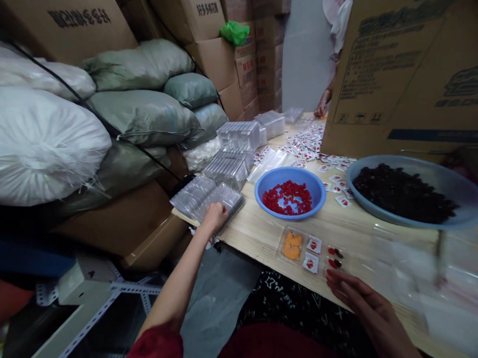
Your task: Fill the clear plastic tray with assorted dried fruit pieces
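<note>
clear plastic trays (207, 195) lie stacked at the near left corner of the wooden table (264, 235), and the left hand (214, 215) rests on the front edge of the stack, fingers curled over it. the right hand (367, 304) lies flat and loose at the table's near edge, holding nothing, its fingertips just beside a filled compartment tray (308, 248). behind that tray sits a blue bowl (290, 192) of red pieces, and to its right a larger basin (414, 193) of dark pieces.

Blue bowl (288, 192) of red pieces (287, 198); grey basin (417, 191) of dark pieces (401, 194).
</note>
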The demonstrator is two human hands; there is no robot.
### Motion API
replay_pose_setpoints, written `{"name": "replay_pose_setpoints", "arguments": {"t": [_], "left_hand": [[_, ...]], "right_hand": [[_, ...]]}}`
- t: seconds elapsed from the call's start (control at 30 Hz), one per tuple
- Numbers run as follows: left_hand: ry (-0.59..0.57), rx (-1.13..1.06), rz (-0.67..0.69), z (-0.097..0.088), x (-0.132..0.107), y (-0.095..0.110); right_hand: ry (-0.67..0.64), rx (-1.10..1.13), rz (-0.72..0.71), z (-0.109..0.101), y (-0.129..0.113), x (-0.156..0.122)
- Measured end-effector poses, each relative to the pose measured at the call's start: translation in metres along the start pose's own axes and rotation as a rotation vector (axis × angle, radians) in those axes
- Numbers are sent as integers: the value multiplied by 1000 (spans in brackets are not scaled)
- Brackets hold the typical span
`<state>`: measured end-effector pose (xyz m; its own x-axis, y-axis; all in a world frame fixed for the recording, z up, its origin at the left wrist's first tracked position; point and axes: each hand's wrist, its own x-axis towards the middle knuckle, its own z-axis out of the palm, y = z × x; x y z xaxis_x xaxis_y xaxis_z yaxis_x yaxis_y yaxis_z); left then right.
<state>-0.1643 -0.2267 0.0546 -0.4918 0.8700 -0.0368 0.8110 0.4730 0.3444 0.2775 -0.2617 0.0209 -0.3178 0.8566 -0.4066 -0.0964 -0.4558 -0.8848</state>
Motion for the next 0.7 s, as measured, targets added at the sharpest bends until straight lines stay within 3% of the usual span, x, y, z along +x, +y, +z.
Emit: {"name": "replay_pose_setpoints", "arguments": {"t": [0.3, 0.5, 0.7], "left_hand": [[-148, -203, 54, -20, 11, -20], [-234, -332, 48, -12, 14, -28], [-189, -379, -27, -4, 20, -34]], "right_hand": [[-22, -49, 29, -2, 2, 7], [-63, -106, 52, 6, 1, 22], [-73, -149, 65, 13, 1, 27]]}}
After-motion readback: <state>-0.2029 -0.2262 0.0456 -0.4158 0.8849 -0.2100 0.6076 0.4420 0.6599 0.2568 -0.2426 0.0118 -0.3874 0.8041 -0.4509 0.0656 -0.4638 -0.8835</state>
